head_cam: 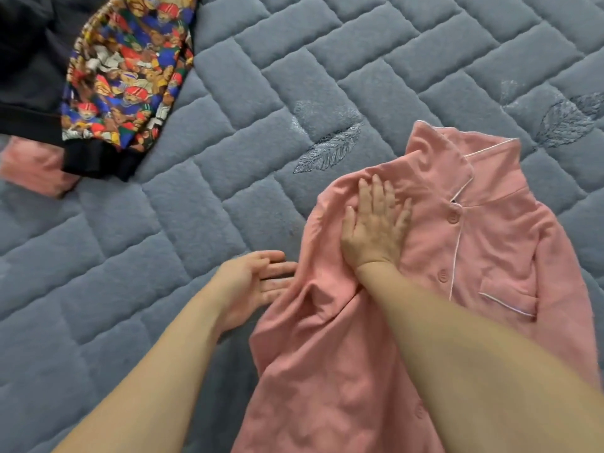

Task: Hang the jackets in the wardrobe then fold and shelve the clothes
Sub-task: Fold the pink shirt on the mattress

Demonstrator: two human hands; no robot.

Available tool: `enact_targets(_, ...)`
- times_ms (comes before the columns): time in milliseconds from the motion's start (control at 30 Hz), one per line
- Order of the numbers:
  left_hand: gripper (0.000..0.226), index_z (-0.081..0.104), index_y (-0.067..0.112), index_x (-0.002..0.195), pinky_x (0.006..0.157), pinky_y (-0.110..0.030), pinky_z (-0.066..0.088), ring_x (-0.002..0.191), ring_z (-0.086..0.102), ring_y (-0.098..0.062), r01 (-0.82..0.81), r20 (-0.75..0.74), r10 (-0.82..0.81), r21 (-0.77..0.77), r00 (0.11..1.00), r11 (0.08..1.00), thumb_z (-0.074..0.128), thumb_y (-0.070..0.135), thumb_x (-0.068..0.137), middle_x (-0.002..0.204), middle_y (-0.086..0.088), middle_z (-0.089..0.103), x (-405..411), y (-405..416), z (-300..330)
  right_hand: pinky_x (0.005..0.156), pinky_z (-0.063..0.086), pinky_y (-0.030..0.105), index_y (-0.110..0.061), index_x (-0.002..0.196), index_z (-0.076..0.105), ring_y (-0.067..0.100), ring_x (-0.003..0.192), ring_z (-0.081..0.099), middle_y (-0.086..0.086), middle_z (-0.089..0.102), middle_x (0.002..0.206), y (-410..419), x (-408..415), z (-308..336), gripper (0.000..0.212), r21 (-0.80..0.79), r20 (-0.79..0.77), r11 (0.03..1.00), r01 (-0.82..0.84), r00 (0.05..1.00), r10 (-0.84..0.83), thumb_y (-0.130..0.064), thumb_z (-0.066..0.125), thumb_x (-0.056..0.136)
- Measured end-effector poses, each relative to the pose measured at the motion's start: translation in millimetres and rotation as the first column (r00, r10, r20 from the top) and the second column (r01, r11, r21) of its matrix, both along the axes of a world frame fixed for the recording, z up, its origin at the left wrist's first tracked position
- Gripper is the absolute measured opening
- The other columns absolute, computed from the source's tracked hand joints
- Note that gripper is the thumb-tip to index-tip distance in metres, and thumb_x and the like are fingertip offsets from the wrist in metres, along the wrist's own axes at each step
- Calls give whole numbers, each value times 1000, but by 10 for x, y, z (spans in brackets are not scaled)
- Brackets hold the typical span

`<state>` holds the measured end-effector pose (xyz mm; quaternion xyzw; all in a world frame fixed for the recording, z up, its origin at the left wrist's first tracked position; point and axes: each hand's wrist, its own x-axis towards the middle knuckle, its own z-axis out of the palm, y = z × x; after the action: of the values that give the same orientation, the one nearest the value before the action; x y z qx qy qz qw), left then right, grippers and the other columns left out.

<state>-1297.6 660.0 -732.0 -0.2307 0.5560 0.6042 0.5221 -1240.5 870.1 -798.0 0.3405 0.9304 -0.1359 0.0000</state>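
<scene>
A pink button-up pyjama shirt (490, 250) with white piping lies front-up on the bed, collar toward the far side, its left side folded inward over the front. My right hand (376, 223) presses flat on that folded part, fingers spread. My left hand (255, 282) is palm-up at the shirt's left edge, its fingertips slipping under the fabric. Neither hand grips anything.
The bed is covered by a grey-blue quilted bedspread (228, 158) with stitched leaf motifs. At the far left lie a dark jacket with a colourful cartoon-print lining (124, 70) and, partly under it, another pink garment (36, 168).
</scene>
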Motion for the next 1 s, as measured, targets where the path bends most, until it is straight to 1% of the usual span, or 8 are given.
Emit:
enact_targets(133,29,64,7,116,47,-26,50,56,63,-22,347,-11,-348,71,938,935,46,22,99,101,-10,71,-21,13,-176,119,0,50,-18,149,40,23,147,25,5,32,158,22,-1,-180,58,125,-114,992,21,994,-7,-39,28,96)
enact_targets(233,22,69,19,89,46,-22,33,51,47,-11,568,-100,-564,17,819,823,67,39,81,69,1,59,-43,17,-122,119,2,51,-18,149,40,23,147,25,4,32,158,-2,-11,-151,58,134,-103,991,23,995,-9,-38,29,95)
enact_targets(333,19,64,21,73,48,-21,33,50,44,-8,708,-147,-718,-120,681,696,72,38,71,56,3,51,29,27,-61,120,0,51,-19,151,35,23,149,20,3,26,161,-5,1,-150,59,131,-39,991,1,999,4,-38,30,96)
enact_targets(467,21,60,13,79,65,-30,35,71,44,-23,381,-75,-392,-126,917,916,61,26,64,76,-11,51,14,26,91,120,2,53,-19,152,33,24,149,18,4,24,162,5,2,-144,60,118,-21,993,3,1000,-1,-37,31,95)
enact_targets(600,45,63,11,90,71,-33,40,69,54,-23,176,23,-175,-67,984,982,62,23,46,77,-9,60,-249,110,268,120,2,55,-18,153,31,24,149,16,6,22,162,0,-1,-118,61,102,2,995,11,1000,-11,-37,29,95)
enact_targets(667,55,61,10,98,74,-35,39,75,52,-27,182,37,-180,-70,983,981,60,22,43,84,-14,57,-320,194,362,120,1,54,-18,153,31,24,150,16,5,21,162,4,-4,-107,61,99,14,995,14,1000,-15,-37,31,95)
enact_targets(867,39,56,10,97,60,-31,33,72,45,-25,283,-7,-285,-100,958,954,62,22,60,88,-14,50,-310,-52,404,119,6,56,-16,150,36,26,148,21,7,27,160,-4,11,-134,59,113,-28,993,21,999,-18,-36,30,95)
enact_targets(1000,49,66,9,120,88,-41,48,103,61,-33,495,208,-492,41,845,868,69,34,78,121,-18,67,-219,-284,374,119,5,56,-14,149,39,27,147,22,7,29,160,-3,8,-148,58,117,-39,993,18,999,-14,-34,36,94)
